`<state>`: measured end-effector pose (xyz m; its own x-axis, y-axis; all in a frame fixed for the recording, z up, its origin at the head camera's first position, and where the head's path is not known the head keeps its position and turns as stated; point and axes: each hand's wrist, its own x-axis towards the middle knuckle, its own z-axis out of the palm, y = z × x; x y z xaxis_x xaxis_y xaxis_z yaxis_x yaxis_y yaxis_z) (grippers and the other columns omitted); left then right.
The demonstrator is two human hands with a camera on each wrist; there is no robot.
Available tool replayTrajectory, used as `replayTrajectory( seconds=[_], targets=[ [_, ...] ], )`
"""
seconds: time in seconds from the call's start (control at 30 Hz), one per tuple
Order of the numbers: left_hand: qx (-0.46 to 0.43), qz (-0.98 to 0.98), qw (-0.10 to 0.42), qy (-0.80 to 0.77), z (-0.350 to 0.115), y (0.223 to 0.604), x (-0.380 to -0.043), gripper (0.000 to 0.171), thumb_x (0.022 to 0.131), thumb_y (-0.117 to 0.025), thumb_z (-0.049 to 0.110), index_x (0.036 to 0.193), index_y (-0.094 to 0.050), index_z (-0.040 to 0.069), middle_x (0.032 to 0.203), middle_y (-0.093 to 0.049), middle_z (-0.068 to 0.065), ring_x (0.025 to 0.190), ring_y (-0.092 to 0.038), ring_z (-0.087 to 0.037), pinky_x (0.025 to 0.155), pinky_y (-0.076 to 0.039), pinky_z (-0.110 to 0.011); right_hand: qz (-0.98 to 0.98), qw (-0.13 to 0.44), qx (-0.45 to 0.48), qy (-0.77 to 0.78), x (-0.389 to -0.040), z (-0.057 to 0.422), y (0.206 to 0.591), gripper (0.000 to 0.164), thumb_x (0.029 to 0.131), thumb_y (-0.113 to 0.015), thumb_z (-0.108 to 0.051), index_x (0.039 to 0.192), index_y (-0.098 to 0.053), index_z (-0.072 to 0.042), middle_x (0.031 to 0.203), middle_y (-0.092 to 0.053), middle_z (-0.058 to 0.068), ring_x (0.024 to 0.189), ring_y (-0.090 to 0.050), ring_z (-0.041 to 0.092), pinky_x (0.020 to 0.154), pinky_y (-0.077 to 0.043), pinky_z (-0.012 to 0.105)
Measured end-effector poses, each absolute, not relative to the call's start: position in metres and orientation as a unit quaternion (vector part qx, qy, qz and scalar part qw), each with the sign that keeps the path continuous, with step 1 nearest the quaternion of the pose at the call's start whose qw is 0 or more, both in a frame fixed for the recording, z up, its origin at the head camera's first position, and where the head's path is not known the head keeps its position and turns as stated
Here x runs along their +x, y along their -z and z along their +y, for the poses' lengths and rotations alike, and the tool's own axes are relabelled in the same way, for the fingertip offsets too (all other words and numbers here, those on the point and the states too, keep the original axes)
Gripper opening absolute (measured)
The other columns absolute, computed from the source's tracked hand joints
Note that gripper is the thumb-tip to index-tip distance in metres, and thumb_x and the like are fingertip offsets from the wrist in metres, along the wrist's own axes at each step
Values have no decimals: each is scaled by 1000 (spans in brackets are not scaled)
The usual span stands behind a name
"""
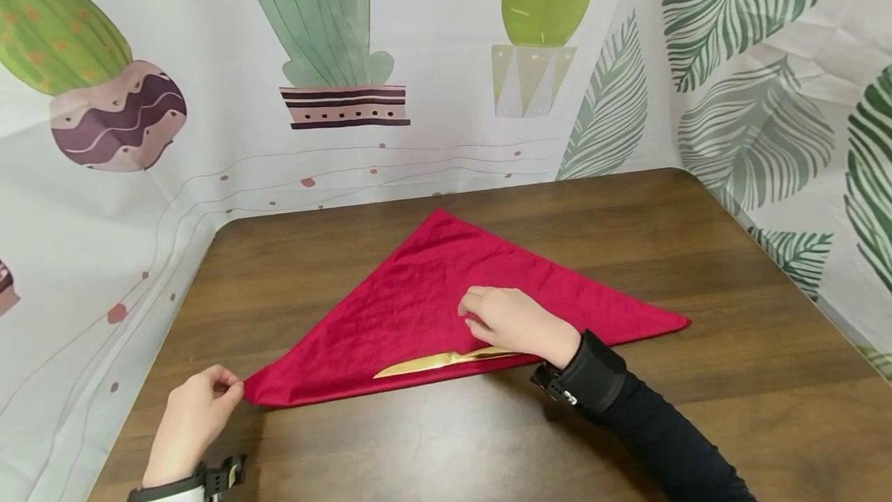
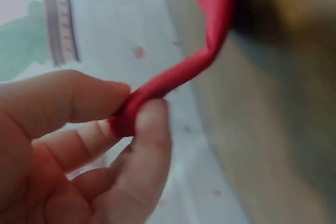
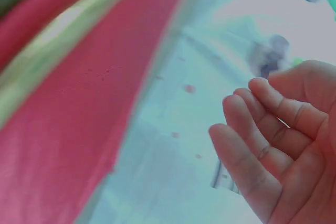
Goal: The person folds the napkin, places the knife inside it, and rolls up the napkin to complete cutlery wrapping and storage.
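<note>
A red cloth napkin (image 1: pixel 418 293) is folded into a triangle, its long edge toward the near side of the table. Along that edge a gold knife (image 1: pixel 418 365) lies on the cloth, blade pointing left, its handle end hidden behind the right wrist. My left hand (image 1: pixel 195 418) pinches the napkin's left corner; in the left wrist view the rolled corner (image 2: pixel 173 77) sits between thumb and fingers. My right hand (image 1: pixel 512 320) is over the middle of the napkin, near the knife handle. Its loosely bent fingers (image 3: pixel 241 156) hold nothing in the right wrist view.
A dark wooden table (image 1: pixel 348 455) bears the napkin. Behind and beside it hangs a white backdrop (image 1: pixel 446 130) printed with cacti and leaves. Black bands with wrist devices (image 1: pixel 588 374) are on both wrists.
</note>
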<state>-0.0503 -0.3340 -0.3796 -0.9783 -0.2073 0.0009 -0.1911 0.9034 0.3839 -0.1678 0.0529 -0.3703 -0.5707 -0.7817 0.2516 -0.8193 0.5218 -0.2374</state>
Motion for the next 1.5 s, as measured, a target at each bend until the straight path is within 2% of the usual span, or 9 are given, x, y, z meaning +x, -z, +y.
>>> replayTrajectory(
  seconds=[0.27,0.43,0.67,0.87,1.0,1.13,1.27,1.37,1.5],
  targets=[
    [52,-960,162,221,-279,346,-76,6,74,-57,8,69,-58,6,59,-55,0,52,-44,-13,47,-34,-28,-850,89,445,-269,-160,48,347,9,78,-64,-12,86,-62,-9,80,-57,-3,65,-50,5,62,-43,18],
    [8,-946,203,252,-238,328,-92,6,74,-59,7,68,-59,7,58,-56,1,53,-49,-12,50,-38,-27,-838,81,433,-322,-155,40,344,10,78,-65,-13,87,-63,-8,79,-60,-3,67,-53,5,64,-44,18],
    [-37,-932,173,317,-184,325,-108,4,76,-62,6,72,-60,6,63,-58,-1,57,-53,-12,53,-44,-27,-812,68,420,-400,-147,31,352,11,78,-66,-12,87,-63,-6,79,-62,-2,68,-56,4,63,-47,20],
    [-78,-922,157,344,-153,333,-111,6,75,-65,5,74,-60,7,66,-58,0,57,-53,-10,55,-46,-25,-796,12,405,-450,-143,25,355,26,79,-66,-14,101,-60,-1,84,-62,3,73,-58,5,64,-47,18],
    [-107,-915,154,356,-140,338,-114,8,75,-66,5,74,-60,8,67,-58,1,57,-53,-8,54,-46,-22,-790,-12,397,-468,-143,22,357,33,78,-67,-12,107,-56,0,83,-61,2,74,-57,4,64,-47,17],
    [-112,-905,159,379,-134,339,-114,10,75,-68,5,76,-59,8,70,-60,1,59,-55,-7,54,-47,-21,-797,14,393,-459,-143,19,357,30,76,-68,-10,103,-57,-1,79,-60,0,70,-56,4,62,-46,16],
    [-122,-894,149,404,-132,338,-112,8,77,-67,7,79,-59,8,73,-61,2,63,-57,-5,58,-48,-21,-811,60,379,-442,-145,20,357,20,75,-68,-9,92,-58,-3,74,-60,0,66,-55,6,60,-45,18],
    [-148,-889,126,415,-133,338,-110,4,80,-64,9,81,-59,8,72,-61,5,63,-56,-3,59,-48,-21,-816,79,370,-437,-147,23,358,13,76,-67,-9,85,-58,-6,71,-58,-2,63,-53,5,58,-45,19],
    [-196,-879,76,428,-138,340,-105,4,83,-61,8,86,-62,8,79,-62,4,67,-57,-4,61,-48,-20,-818,68,369,-435,-147,34,359,11,77,-66,-8,82,-57,-7,69,-56,-4,59,-50,4,54,-43,19]
  ],
)
